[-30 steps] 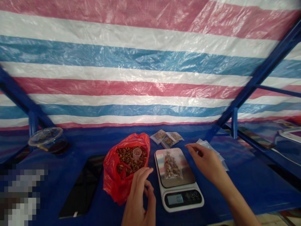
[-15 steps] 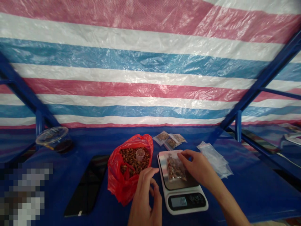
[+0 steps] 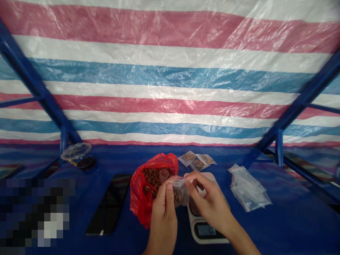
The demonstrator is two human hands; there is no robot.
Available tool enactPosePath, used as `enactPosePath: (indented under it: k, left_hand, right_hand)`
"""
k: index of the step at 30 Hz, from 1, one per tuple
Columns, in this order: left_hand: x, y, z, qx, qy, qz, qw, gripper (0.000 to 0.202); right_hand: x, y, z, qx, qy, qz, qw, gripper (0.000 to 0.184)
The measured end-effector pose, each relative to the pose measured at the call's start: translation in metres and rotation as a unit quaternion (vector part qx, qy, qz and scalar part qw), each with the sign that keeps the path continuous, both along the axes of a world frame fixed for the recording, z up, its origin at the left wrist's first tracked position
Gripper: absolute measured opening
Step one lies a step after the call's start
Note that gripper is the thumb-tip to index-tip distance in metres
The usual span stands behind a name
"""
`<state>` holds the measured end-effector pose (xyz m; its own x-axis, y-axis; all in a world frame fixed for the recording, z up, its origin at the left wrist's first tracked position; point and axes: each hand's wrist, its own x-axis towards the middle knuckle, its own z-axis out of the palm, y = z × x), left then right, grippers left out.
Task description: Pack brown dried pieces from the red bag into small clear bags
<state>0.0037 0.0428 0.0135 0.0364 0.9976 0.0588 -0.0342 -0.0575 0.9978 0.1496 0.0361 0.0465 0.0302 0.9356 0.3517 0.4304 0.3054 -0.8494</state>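
Both my hands hold a small clear bag of brown nuts (image 3: 180, 191) lifted just above the white kitchen scale (image 3: 205, 230). My left hand (image 3: 162, 216) pinches the bag's left top edge. My right hand (image 3: 209, 202) pinches its right top edge and covers most of the scale's plate. To the left stands an open red plastic bag (image 3: 145, 198) full of brown nuts with a small clear cup (image 3: 164, 174) sitting in them.
Three filled small bags (image 3: 197, 160) lie behind the scale. A pile of empty clear zip bags (image 3: 248, 187) lies to the right. A black phone (image 3: 110, 205) lies left of the red bag. A lidded plastic cup (image 3: 78, 156) stands at far left. Blue frame bars rise on both sides.
My right hand came in from the empty bags to the scale and lifted the filled bag off it; my left hand rose to grip the bag too. The camera tilted and shifted.
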Motion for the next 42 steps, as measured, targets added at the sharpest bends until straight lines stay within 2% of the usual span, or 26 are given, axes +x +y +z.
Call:
enactPosePath:
  k: [3, 9, 14, 19, 25, 29, 35, 37, 39, 42]
  left_hand:
    - [0.001, 0.003, 0.002, 0.017, 0.006, 0.018, 1.0, 0.052]
    - [0.001, 0.005, 0.003, 0.015, -0.006, 0.012, 1.0, 0.055]
    - [-0.001, 0.006, 0.001, 0.025, -0.001, 0.007, 1.0, 0.052]
    - [-0.005, 0.007, 0.001, 0.041, -0.002, 0.007, 0.999, 0.043]
    - [-0.005, 0.009, -0.002, 0.044, -0.023, -0.006, 0.999, 0.033]
    - [-0.005, 0.01, 0.0, 0.06, -0.04, 0.011, 0.997, 0.03]
    - [-0.016, 0.018, 0.001, 0.098, 0.009, -0.012, 0.995, 0.026]
    - [-0.019, 0.021, -0.001, 0.097, 0.023, -0.023, 0.995, 0.028]
    - [-0.019, 0.021, -0.001, 0.088, 0.026, -0.008, 0.996, 0.033]
    - [-0.018, 0.019, 0.0, 0.062, 0.022, 0.047, 0.997, 0.042]
  right_hand:
    - [-0.004, 0.003, -0.004, 0.003, -0.004, -0.017, 1.0, 0.024]
    - [-0.009, 0.005, -0.014, 0.008, -0.008, -0.037, 0.999, 0.026]
    - [-0.015, 0.004, -0.012, -0.002, 0.0, 0.001, 1.0, 0.024]
    - [-0.021, 0.006, -0.014, 0.019, 0.005, -0.021, 1.0, 0.023]
    - [-0.023, 0.009, -0.013, 0.018, 0.029, 0.009, 0.999, 0.019]
    - [-0.024, 0.011, -0.01, 0.018, 0.048, 0.005, 0.999, 0.02]
    - [-0.023, 0.007, -0.01, 0.02, 0.02, 0.009, 1.0, 0.021]
    - [-0.016, 0.007, -0.01, 0.026, -0.017, -0.008, 0.999, 0.024]
    - [-0.001, 0.01, -0.008, 0.039, -0.046, -0.047, 0.997, 0.025]
    - [0.041, 0.024, -0.001, 0.048, -0.052, -0.182, 0.981, 0.031]
